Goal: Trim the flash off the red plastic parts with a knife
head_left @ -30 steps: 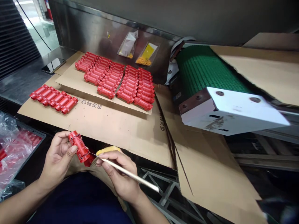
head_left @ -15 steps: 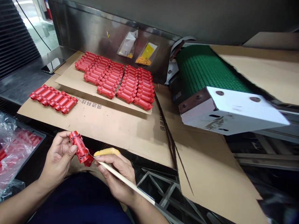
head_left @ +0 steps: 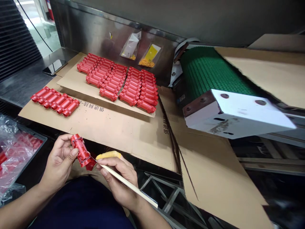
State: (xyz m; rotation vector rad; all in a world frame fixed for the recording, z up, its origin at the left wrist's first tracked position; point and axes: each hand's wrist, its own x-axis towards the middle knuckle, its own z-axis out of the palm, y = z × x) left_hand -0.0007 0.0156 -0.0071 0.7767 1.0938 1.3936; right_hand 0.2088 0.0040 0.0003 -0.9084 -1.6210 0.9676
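Note:
My left hand point(head_left: 58, 160) is closed around a red plastic tube-shaped part point(head_left: 80, 149) with flanged ends and dark outlined patterns on its side. The part is tilted, held above my lap. In my right hand point(head_left: 126, 173) is a slim tool with a pale handle point(head_left: 137, 191). Its thin metal tip reaches the lower right side of the red part; whether it touches is too small to tell. A yellow finger cover point(head_left: 108, 155) sits on one right-hand finger. Another red piece point(head_left: 91, 164) shows just below the held part, mostly hidden.
Several red parts point(head_left: 55, 101) lie in a row on the cardboard point(head_left: 114, 133). Many more point(head_left: 109, 79) stand in rows behind. Bags of yellow pieces point(head_left: 150, 56), a phone point(head_left: 55, 67), a green conveyor belt point(head_left: 212, 73) and a plastic-lined bin point(head_left: 35, 137) surround the work.
Both hands, the red part and the tool keep nearly the same pose. The whole view has shifted very slightly.

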